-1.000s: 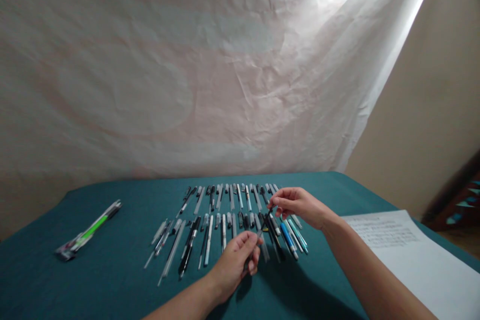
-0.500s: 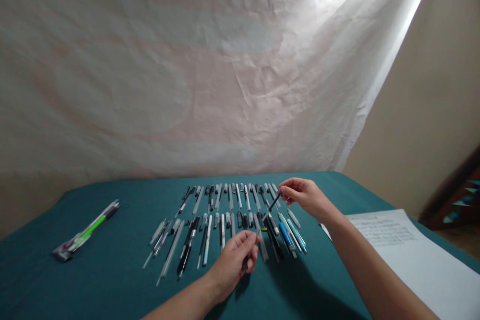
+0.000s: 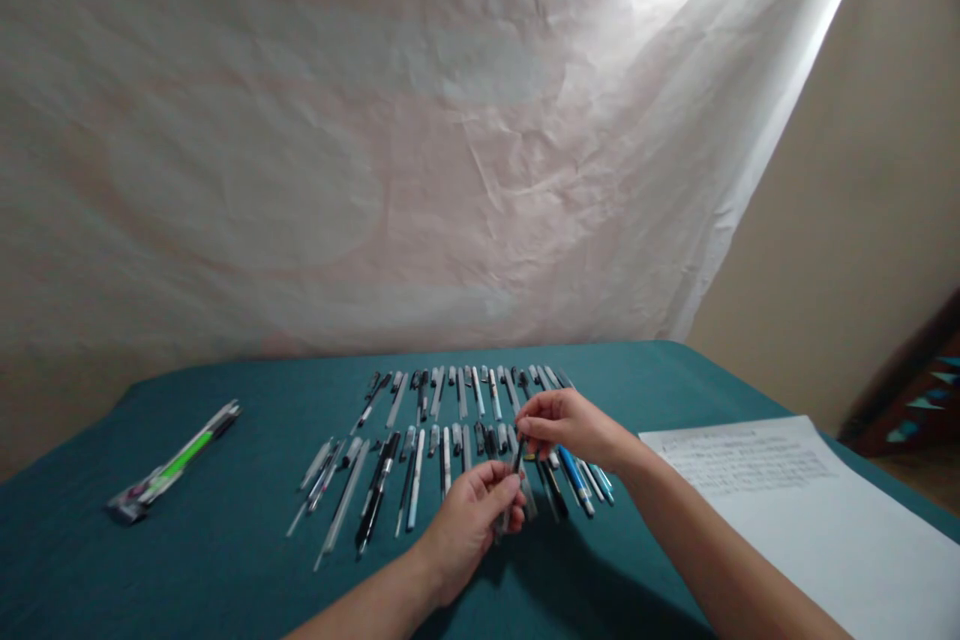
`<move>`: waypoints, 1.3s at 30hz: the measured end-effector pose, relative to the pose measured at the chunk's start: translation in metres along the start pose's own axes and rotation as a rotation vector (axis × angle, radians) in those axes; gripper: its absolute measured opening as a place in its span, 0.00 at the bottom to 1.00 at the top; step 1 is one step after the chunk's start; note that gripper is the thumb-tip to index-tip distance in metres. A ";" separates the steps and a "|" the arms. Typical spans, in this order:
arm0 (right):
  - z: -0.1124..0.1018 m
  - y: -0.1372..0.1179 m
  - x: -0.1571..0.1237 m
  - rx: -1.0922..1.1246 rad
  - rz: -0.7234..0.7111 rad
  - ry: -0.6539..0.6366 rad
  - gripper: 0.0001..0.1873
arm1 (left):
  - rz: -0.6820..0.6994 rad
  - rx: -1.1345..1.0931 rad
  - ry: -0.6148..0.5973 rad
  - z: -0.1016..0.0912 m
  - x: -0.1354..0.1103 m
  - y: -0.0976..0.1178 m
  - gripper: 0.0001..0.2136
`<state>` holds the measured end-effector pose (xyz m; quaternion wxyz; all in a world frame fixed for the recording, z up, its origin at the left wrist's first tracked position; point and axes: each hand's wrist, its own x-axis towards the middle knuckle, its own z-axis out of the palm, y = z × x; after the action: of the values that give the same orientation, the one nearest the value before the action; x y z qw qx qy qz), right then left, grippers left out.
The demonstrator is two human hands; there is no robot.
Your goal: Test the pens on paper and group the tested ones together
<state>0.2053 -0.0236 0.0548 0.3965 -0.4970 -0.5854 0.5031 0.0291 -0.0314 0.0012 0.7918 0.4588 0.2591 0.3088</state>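
Observation:
In the head view, my left hand (image 3: 474, 520) is closed round a pen barrel (image 3: 501, 526), most of which the fingers hide. My right hand (image 3: 568, 428) pinches the upper end of a thin dark pen refill (image 3: 518, 456). The refill's lower end meets the fingertips of my left hand; whether it sits inside the barrel I cannot tell. Beneath and behind both hands lies the front row of pen parts, among them a black pen (image 3: 377, 495), a light-blue stick (image 3: 415, 480) and a blue pen (image 3: 574, 476).
A back row of pens and caps (image 3: 478, 393) runs across the green cloth (image 3: 247, 520). A packet with a bright green strip (image 3: 176, 460) lies at the left. At the right is a sheet of paper with writing (image 3: 780, 480). A pale hanging sheet (image 3: 450, 170) forms the backdrop.
My right hand has come left and down with the dark refill, from above the right-hand pens to my left hand. The left hand has barely moved.

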 end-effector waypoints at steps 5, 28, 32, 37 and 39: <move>-0.018 -0.003 -0.003 -0.011 -0.047 0.044 0.17 | -0.004 0.036 -0.004 0.000 0.000 0.000 0.11; -0.090 0.061 0.005 -0.808 0.413 0.330 0.10 | -0.034 0.075 0.019 0.000 -0.001 0.000 0.13; -0.078 0.040 0.000 -0.807 0.321 0.298 0.11 | -0.025 0.011 0.021 0.001 0.000 -0.001 0.14; -0.028 0.008 -0.007 -0.364 0.158 -0.129 0.18 | 0.004 -0.048 0.027 0.001 0.001 -0.001 0.13; -0.007 0.004 -0.007 -0.189 0.107 -0.196 0.19 | 0.014 -0.059 0.021 0.001 0.001 -0.001 0.13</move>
<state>0.2143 -0.0290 0.0524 0.2616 -0.5110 -0.6386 0.5125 0.0304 -0.0316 0.0008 0.8001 0.4340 0.2549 0.3264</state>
